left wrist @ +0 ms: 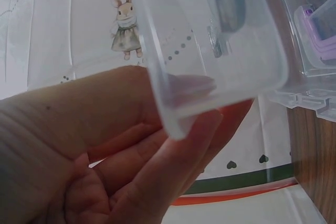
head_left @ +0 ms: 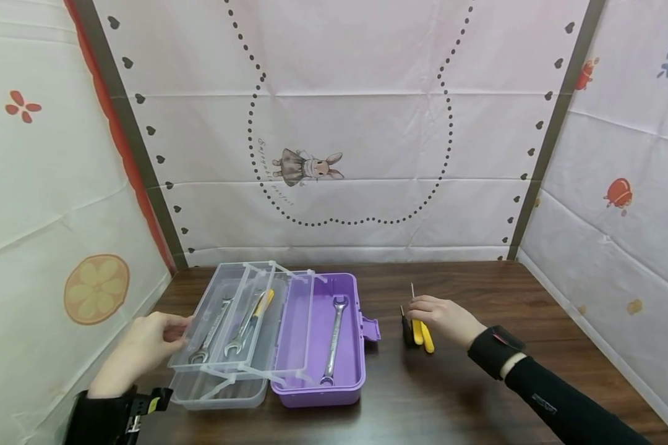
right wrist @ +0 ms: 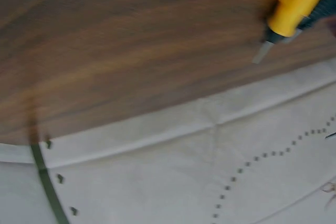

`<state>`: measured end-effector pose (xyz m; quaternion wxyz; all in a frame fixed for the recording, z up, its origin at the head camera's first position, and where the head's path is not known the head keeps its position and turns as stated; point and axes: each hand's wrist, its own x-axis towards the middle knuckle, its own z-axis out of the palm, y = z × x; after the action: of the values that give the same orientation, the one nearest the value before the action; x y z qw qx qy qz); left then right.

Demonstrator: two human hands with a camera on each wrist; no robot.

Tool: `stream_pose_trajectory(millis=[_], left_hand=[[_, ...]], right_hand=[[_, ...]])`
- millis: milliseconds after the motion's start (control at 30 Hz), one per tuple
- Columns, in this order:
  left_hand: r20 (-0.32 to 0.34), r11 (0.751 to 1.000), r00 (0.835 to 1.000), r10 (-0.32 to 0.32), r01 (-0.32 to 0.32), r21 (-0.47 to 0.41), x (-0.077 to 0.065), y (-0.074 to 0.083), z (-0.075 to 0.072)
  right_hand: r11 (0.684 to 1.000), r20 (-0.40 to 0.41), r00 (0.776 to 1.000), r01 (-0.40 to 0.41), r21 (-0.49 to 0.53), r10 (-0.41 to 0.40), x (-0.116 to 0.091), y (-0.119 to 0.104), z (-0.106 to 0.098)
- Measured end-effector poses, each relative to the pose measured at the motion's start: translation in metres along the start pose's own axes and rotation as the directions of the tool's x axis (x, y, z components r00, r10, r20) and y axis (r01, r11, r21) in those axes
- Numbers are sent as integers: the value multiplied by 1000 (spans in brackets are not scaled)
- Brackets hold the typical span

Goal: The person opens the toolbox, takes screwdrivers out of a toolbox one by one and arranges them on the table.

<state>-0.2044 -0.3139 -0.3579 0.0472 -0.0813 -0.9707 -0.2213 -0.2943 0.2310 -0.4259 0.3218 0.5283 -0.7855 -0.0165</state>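
My left hand pinches the outer edge of a clear divided tray, its corner between thumb and fingers in the left wrist view. In that tray show a wrench, another wrench and a yellow-handled tool. White arms join the tray to a purple toolbox, where a long wrench lies. My right hand is over a yellow-handled screwdriver; I cannot tell whether the fingers grip it. Another yellow handle and a black-handled tool are beside it.
The toolbox's clear lid lies folded out to the left, under the tray. A purple latch juts from the box's right side. Printed cloth walls enclose the wooden table at the back and both sides.
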Motion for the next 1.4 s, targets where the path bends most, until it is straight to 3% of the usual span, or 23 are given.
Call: stream_pose_trajectory(millis=[233,433,933,1067,1167,1200,1267,1333,1400], left_hand=[[-6,1000,1000,3,-3,14,2,1,0],[-3,1000,1000,8,-8,9,0,0,2],[-11,1000,1000,13,-14,-3,-3,-1,3],[-11,1000,1000,15,-15,-9,-4,-1,3],[-14,1000,1000,20,-20,-10,-4,-1,2],[-17,1000,1000,20,-21,-8,-4,-1,2],[-19,1000,1000,19,-19,-6,-3,-1,2],[-19,1000,1000,15,-15,-2,-3,-1,2],[-20,1000,1000,11,-11,1,-3,-1,2]], right_hand=[[998,38,998,-45,-49,47,-33,7,8],[992,104,995,6,-126,7,-52,15,17],[975,210,975,114,-191,-73,-59,17,35],[987,205,979,31,-155,2,-58,16,34],[987,188,971,-129,-97,146,-55,14,32],[976,188,959,-203,-73,214,-54,13,31],[924,208,904,-382,4,373,-49,10,28],[830,245,818,-552,78,521,-44,8,26],[708,300,712,-691,143,635,-39,5,23]])
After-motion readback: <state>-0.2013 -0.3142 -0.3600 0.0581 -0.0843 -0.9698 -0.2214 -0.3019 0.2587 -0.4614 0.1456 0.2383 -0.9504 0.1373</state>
